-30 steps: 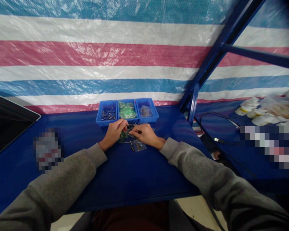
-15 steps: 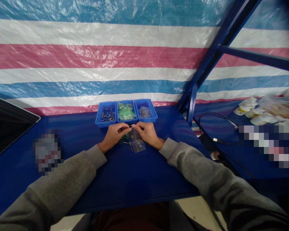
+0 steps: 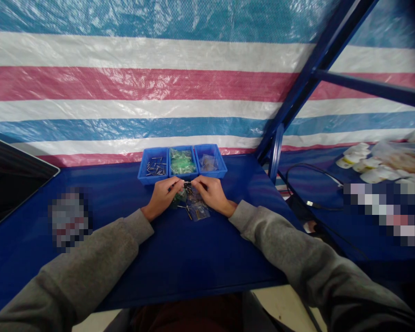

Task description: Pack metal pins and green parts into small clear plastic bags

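Observation:
My left hand (image 3: 162, 195) and my right hand (image 3: 214, 192) face each other over the table, each in a fingertip pinch. Between them runs a small silvery rod (image 3: 187, 182), its ends hidden by the fingers. Just below lies a little heap with clear plastic bags (image 3: 201, 211), some green packets (image 3: 178, 198) and several thin metal pins (image 3: 186, 208). Behind the hands stand three blue bins side by side. The left bin (image 3: 142, 167) contains loose metal pins, the middle bin (image 3: 182, 175) green plastic packets, and the right bin (image 3: 221, 163) clear small bags.
A dark screen-like panel (image 3: 14, 184) stands at the left edge, near a blurred-out item (image 3: 69, 219) on the blue table (image 3: 193, 258). To the right, a blue metal frame (image 3: 297, 87) rises. Beyond it lie a black cable (image 3: 327, 207) and white rolls (image 3: 356, 154).
The fingertips have shifted slightly apart, so the silvery rod between them now shows more clearly. The view has tilted a little; the bins and heap have stayed put.

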The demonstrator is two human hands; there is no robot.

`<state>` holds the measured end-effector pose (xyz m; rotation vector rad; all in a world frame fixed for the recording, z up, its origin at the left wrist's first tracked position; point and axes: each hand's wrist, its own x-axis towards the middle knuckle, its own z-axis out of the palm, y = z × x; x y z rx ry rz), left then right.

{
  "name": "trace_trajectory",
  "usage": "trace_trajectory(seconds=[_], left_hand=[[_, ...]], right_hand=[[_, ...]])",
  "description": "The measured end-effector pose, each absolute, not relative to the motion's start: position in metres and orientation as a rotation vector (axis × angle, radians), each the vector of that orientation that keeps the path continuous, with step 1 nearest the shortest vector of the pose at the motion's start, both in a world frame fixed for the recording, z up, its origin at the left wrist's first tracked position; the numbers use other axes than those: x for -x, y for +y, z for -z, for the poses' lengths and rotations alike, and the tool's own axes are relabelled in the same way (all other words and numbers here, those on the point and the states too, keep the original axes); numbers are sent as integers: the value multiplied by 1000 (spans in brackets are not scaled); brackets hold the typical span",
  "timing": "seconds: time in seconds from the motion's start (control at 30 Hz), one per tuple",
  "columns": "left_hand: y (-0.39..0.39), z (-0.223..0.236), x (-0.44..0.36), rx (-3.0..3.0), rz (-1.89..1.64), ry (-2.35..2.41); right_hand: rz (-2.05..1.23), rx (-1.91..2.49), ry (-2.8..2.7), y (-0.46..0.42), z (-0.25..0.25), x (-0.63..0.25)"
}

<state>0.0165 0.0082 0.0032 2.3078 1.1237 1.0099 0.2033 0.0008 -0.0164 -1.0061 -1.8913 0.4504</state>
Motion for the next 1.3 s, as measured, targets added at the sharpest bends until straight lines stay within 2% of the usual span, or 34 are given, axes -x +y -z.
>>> trace_trajectory(seconds=[0.33, 0.47, 0.53, 0.7, 0.93, 1.3], left_hand=[[3, -2, -14, -2392, -1263, 1098], [13, 1, -8, -2483, -1553, 1221], [22, 1, -6, -2551, -1585, 1376], [31, 0, -8, -2507, -1394, 1741], [24, -3, -12, -2575, -1172, 1736], [21, -5, -13, -2587, -1097, 1722]], right_hand=[[-451, 992, -1993, 2, 20, -203], [-436, 1030, -1961, 2, 19, -203], [-429, 1037, -1978, 2, 20, -202], [-414, 1022, -1995, 1, 19, -202], [-413, 1031, -2009, 1, 19, -202], [-379, 1066, -2044, 1, 18, -202]])
